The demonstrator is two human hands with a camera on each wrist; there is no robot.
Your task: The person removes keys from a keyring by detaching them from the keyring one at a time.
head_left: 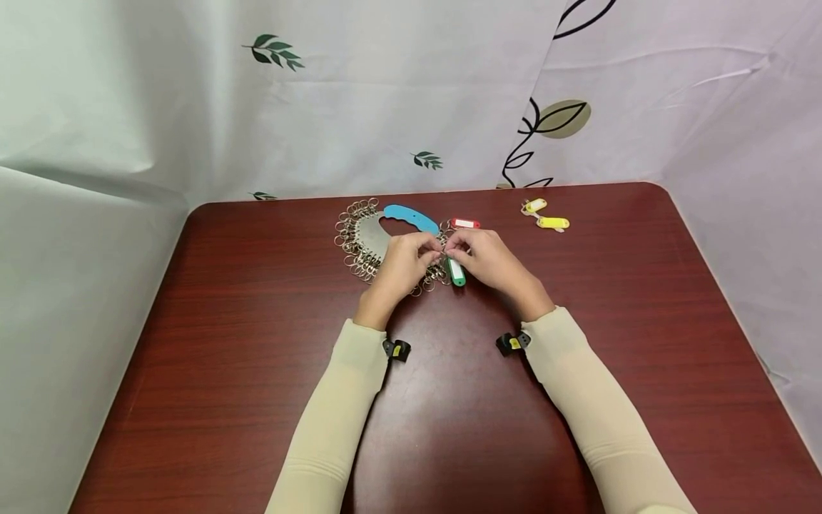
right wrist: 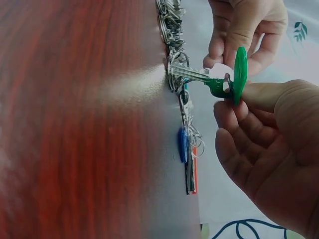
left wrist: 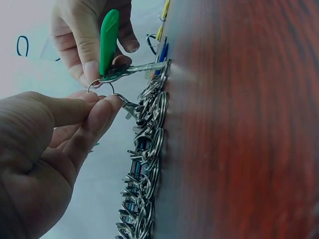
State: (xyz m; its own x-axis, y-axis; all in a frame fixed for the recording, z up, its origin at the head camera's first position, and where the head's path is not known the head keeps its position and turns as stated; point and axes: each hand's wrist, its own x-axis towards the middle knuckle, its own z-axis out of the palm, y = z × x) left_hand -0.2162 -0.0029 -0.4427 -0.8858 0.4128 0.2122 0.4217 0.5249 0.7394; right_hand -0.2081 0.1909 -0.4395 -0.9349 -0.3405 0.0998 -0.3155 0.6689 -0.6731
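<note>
My left hand [head_left: 403, 263] pinches a small metal split ring [left wrist: 112, 88] between thumb and fingertips. Opposite it, my right hand [head_left: 489, 260] pinches a key with a green head [right wrist: 218, 87] at the ring, its metal blade pointing toward the table. A green key tag [head_left: 457, 272] with a white label hangs by the same ring. Beneath the left hand lies a metal plate [head_left: 370, 234] with a blue handle [head_left: 412, 216], its curved edge lined with several metal clasps and rings [head_left: 347, 239]. Fingertips partly hide how key, tag and ring join.
A red key tag [head_left: 465, 223] lies just beyond the right hand. Two yellow tags [head_left: 553, 223] with keys lie farther right, near the back edge of the reddish-brown table [head_left: 257, 357]. White patterned cloth [head_left: 359, 93] hangs behind the table.
</note>
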